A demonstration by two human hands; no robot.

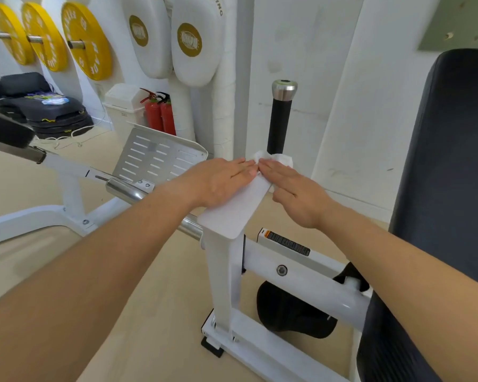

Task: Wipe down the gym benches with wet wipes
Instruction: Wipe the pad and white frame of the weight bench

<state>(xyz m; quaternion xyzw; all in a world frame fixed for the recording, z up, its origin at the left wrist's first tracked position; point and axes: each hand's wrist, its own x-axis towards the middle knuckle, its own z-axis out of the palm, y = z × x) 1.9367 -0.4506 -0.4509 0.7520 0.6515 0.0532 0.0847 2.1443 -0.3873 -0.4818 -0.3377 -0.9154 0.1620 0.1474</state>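
Gym wall: 3 yellow plates (93,31), pad (195,64) lettered "XING" | left hand (218,183) flat on frame (231,219) | right hand (295,194) flat on wet wipe (280,158)

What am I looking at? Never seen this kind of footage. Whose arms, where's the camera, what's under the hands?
One picture only, from a wide-angle camera worn on a person's head, looking forward and down. No robot: the two bare arms are the wearer's own. The left hand lies flat on a white metal plate that tops a post of a gym machine's frame. The right hand presses a white wet wipe onto the plate's far end with straight fingers; the wipe bunches out past the fingertips. Neither hand grips anything. At right is a black padded backrest; behind the plate stands a black handle with a silver cap.
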